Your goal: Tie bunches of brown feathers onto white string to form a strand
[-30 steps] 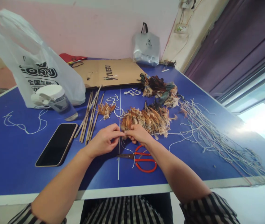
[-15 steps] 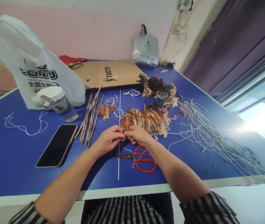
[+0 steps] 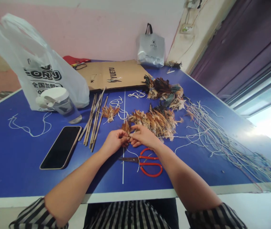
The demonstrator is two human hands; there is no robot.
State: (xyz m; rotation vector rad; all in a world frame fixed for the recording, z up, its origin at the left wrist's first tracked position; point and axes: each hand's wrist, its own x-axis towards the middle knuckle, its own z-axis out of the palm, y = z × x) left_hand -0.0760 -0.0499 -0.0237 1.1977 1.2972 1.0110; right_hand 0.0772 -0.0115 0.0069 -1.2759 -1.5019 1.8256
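My left hand [image 3: 116, 140] is closed, thumb and forefinger pinching the base of a small brown feather bunch [image 3: 126, 126]. My right hand [image 3: 143, 136] meets it from the right, its thumb and forefinger closed at the same base; what lies between these fingertips is hidden. A thin white string [image 3: 137, 155] hangs from beneath the hands and curls over the scissors [image 3: 149, 163], whose red handles lie below my right hand. Just beyond my right hand, a row of brown feather bunches [image 3: 155, 122] rests on the blue table [image 3: 97, 178].
Left of the hands lie thin sticks [image 3: 93, 124], a phone [image 3: 61, 148], a lidded cup [image 3: 66, 106] and a white plastic bag [image 3: 71, 86]. Behind are flat cardboard [image 3: 97, 74], a silver bag [image 3: 151, 51] and darker feathers [image 3: 160, 89]. Many loose strings [image 3: 223, 143] spread right.
The whole view has shifted slightly. My right fingers have lifted and opened out a little at the feather base, while my left hand stays pinched there.
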